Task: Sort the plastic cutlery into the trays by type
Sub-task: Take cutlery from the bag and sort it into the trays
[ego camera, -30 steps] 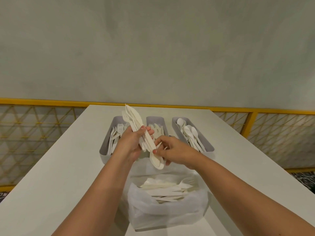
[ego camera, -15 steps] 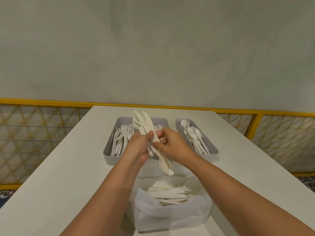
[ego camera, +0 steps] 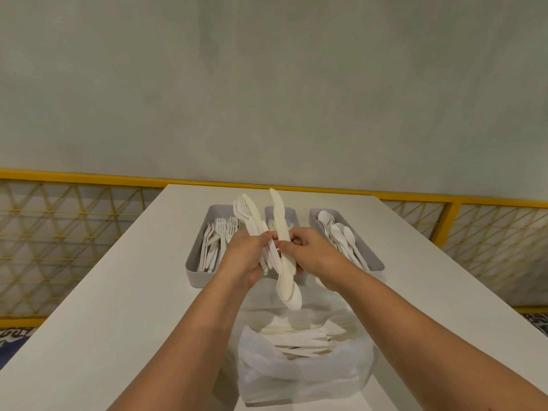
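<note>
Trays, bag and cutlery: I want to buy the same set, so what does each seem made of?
Grey trays: likely moulded plastic, matt, with rounded corners and thin even walls.
Bag: thin plastic film, translucent white; it crinkles and the pieces inside show through.
Cutlery: off-white, matt, thin and stiff, probably plastic; a plant-based kind cannot be ruled out.

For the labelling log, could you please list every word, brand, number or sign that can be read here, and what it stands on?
None: no text can be read anywhere. The grey trays, the white cutlery gripped by the left hand and right hand, the plastic bag, the table, the wall and the yellow railing are all unmarked as far as the view shows.
</note>
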